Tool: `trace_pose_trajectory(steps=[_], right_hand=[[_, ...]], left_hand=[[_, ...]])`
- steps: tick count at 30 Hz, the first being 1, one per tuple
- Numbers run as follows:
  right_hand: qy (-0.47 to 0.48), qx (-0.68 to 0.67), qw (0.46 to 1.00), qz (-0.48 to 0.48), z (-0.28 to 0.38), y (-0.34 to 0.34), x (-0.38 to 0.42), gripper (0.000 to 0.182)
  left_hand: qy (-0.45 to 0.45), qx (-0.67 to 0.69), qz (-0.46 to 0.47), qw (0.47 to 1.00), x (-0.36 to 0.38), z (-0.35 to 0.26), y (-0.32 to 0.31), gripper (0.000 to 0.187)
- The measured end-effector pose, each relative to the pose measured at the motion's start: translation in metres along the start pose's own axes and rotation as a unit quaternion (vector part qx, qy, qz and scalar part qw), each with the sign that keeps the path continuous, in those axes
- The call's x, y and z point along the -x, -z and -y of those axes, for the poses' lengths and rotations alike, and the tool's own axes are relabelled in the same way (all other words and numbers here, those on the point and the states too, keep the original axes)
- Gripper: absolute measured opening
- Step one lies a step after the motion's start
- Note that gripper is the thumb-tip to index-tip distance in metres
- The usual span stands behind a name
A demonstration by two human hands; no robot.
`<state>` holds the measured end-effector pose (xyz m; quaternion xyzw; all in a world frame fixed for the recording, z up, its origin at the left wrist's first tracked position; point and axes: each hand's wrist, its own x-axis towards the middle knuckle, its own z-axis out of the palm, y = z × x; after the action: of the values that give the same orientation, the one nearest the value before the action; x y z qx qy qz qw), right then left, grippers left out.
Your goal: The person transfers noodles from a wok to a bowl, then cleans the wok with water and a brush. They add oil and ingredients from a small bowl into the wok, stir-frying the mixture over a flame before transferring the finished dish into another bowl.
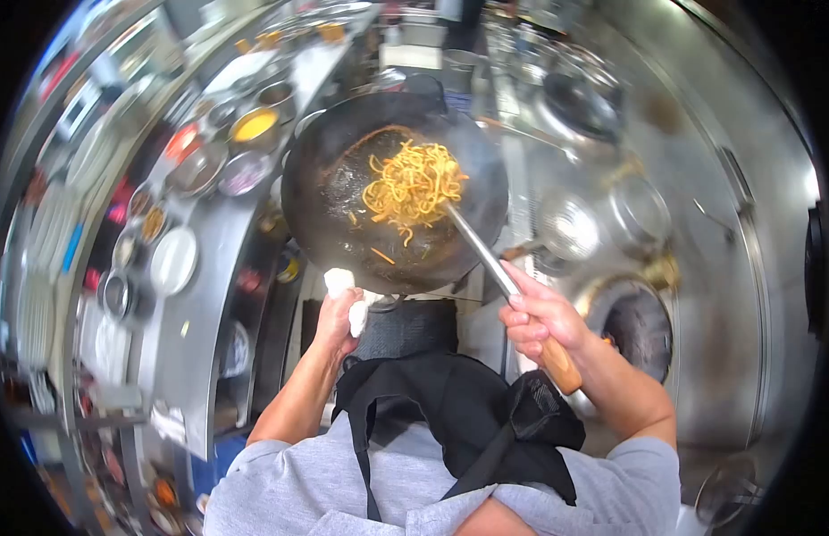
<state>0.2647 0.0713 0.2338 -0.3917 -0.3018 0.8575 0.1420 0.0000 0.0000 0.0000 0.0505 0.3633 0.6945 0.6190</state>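
A big dark wok (312,201) is in front of me with a heap of yellow noodles (413,183) toward its far side; a few loose strips lie on its bare, oily surface. My left hand (336,320) is closed around a folded white cloth (339,281) at the wok's near-left rim. What the cloth covers is hidden. In my right hand (544,313), fingers wrapped round it, is a long metal cooking utensil (481,248) with a wooden handle end. Its shaft slants over the wok's right rim, and its head is hidden in the noodles.
To the left, a steel counter (182,348) carries bowls, a yellow-filled pot (255,125) and white oval plates (174,260). On the right are a round burner opening (638,330), a strainer (566,223) and a metal pot (638,214). Stacked plates (44,304) fill the left shelf.
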Motion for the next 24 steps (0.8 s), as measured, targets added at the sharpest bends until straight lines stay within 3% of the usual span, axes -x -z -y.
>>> trace_pose_trajectory(steps=[2,3,7,11,16,19,24], right_hand=[[-0.048,0.013,0.998,0.044,0.022,-0.012,-0.059,0.067],[-0.094,0.000,0.991,0.091,0.063,0.118,-0.012,0.066],[-0.198,0.005,0.968,0.152,0.162,0.194,-0.055,0.060],[-0.279,0.018,0.938,0.206,0.220,0.256,-0.106,0.055],[-0.327,0.074,0.899,0.283,0.256,0.291,-0.187,0.049],[-0.351,0.079,0.874,0.326,0.250,0.312,-0.231,0.046],[-0.357,0.114,0.859,0.349,0.245,0.275,-0.300,0.050]], left_hand=[[-0.053,0.019,-0.045,0.997,-0.012,-0.020,0.025,0.004],[-0.080,0.003,-0.111,0.991,0.008,0.083,-0.059,0.004],[-0.158,0.021,-0.205,0.966,-0.028,0.153,-0.132,0.016],[-0.200,0.054,-0.296,0.933,-0.045,0.196,-0.201,0.015],[-0.311,0.037,-0.388,0.867,-0.089,0.225,-0.225,0.013],[-0.324,0.026,-0.472,0.819,-0.103,0.247,-0.205,0.015],[-0.418,0.033,-0.506,0.754,-0.116,0.230,-0.158,0.016]])
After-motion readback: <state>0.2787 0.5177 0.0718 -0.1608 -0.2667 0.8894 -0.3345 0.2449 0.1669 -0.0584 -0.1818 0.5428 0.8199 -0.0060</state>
